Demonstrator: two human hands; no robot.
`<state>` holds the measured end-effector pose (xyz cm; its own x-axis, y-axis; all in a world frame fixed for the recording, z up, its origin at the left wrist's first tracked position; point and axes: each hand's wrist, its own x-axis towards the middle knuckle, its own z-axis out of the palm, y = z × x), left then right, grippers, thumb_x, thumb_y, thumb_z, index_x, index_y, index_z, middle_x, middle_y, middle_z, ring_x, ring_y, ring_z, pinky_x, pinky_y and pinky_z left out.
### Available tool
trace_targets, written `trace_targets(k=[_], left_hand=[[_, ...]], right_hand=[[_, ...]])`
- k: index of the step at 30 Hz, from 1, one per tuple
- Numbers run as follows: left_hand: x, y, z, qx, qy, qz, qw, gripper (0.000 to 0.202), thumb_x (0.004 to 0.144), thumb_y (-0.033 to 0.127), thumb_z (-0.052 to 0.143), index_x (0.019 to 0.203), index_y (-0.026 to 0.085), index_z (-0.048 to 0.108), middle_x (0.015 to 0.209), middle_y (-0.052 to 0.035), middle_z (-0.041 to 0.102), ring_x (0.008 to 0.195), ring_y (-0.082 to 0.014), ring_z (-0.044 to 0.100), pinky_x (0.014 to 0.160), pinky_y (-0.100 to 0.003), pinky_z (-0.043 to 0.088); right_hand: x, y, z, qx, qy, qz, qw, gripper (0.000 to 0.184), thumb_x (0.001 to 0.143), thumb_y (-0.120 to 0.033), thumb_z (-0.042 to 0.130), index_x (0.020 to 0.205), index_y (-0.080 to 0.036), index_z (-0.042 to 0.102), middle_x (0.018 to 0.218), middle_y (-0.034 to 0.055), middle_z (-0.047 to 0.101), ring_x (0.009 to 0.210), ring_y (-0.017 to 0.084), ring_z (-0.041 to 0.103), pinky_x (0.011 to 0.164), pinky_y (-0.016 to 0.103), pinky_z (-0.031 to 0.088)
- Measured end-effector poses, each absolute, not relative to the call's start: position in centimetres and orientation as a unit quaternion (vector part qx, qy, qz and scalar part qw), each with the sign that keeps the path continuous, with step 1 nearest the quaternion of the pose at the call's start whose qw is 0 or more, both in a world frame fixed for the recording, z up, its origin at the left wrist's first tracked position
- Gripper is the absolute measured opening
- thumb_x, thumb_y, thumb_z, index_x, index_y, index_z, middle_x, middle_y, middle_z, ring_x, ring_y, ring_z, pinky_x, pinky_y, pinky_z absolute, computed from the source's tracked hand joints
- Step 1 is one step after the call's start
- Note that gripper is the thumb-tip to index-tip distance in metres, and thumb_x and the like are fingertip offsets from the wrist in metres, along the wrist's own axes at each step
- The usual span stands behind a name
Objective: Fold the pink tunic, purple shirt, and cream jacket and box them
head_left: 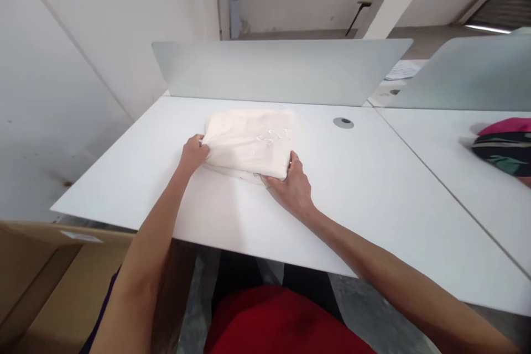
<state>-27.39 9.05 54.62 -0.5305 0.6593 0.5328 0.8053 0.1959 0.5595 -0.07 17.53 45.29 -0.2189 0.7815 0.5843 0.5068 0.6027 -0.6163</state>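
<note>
A folded cream garment [244,141] with raised pale lettering lies on the white table [332,188]. At its left edge, my left hand [194,152] grips the cloth between thumb and fingers. My right hand [292,185] is closed round the near right corner, its thumb at the front edge and its fingers along the right side. The lower layers of the fold show a little below the front edge. The undersides of the fingers are hidden by the cloth.
A frosted divider panel [265,72] stands along the table's back edge, with a round cable hole [343,122] before it. On the adjoining table at right lies a pink and dark cloth bundle [504,144]. An open cardboard box [53,282] sits below left.
</note>
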Motion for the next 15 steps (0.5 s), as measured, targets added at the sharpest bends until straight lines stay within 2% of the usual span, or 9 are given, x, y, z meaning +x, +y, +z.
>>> trace_targets(k=[3,6,9,12,15], left_hand=[[-28.0,9.3,54.4,-0.471,-0.768,-0.428,0.077,0.047,0.084,0.023,0.052,0.126,0.015,0.070,0.093,-0.0061,0.071,0.088,-0.0223,0.064,0.079,-0.031,0.048],[-28.4,9.4,54.3,-0.465,-0.763,-0.446,0.053,0.049,0.083,0.023,0.053,0.128,0.015,0.069,0.098,-0.0071,0.073,0.089,-0.0219,0.066,0.077,-0.030,0.048],[-28.6,8.9,54.6,-0.461,-0.766,-0.448,0.020,0.046,0.085,0.023,0.053,0.127,0.016,0.068,0.100,-0.0078,0.074,0.090,-0.0227,0.068,0.077,-0.032,0.050],[-28.1,7.8,55.6,-0.454,-0.773,-0.438,0.070,0.038,0.093,0.028,0.051,0.126,0.016,0.067,0.113,-0.0131,0.075,0.103,-0.0287,0.071,0.091,-0.040,0.053],[-26.5,7.5,57.2,-0.462,-0.757,-0.430,0.166,0.040,0.103,0.033,0.044,0.134,0.014,0.062,0.140,-0.0226,0.064,0.131,-0.0369,0.061,0.113,-0.051,0.044]], right_hand=[[-0.7,18.0,45.5,-0.389,-0.782,0.115,0.474,0.096,0.090,-0.057,0.057,0.167,-0.012,0.020,0.152,0.0287,0.050,0.122,0.044,0.062,0.089,0.058,0.058],[-0.5,18.3,44.9,-0.346,-0.808,0.052,0.474,0.086,0.095,-0.049,0.046,0.165,-0.005,0.022,0.154,0.0315,0.047,0.132,0.044,0.057,0.094,0.058,0.056],[0.7,18.2,44.0,-0.333,-0.827,0.004,0.452,0.080,0.096,-0.047,0.042,0.161,-0.002,0.028,0.151,0.0317,0.050,0.136,0.044,0.054,0.101,0.061,0.053],[2.9,18.1,44.3,-0.317,-0.831,-0.013,0.456,0.076,0.097,-0.057,0.045,0.158,-0.012,0.039,0.153,0.0262,0.052,0.138,0.043,0.055,0.106,0.062,0.051],[4.7,18.2,47.1,-0.280,-0.825,-0.023,0.491,0.075,0.099,-0.067,0.045,0.154,-0.016,0.047,0.154,0.0218,0.053,0.141,0.040,0.053,0.111,0.060,0.049]])
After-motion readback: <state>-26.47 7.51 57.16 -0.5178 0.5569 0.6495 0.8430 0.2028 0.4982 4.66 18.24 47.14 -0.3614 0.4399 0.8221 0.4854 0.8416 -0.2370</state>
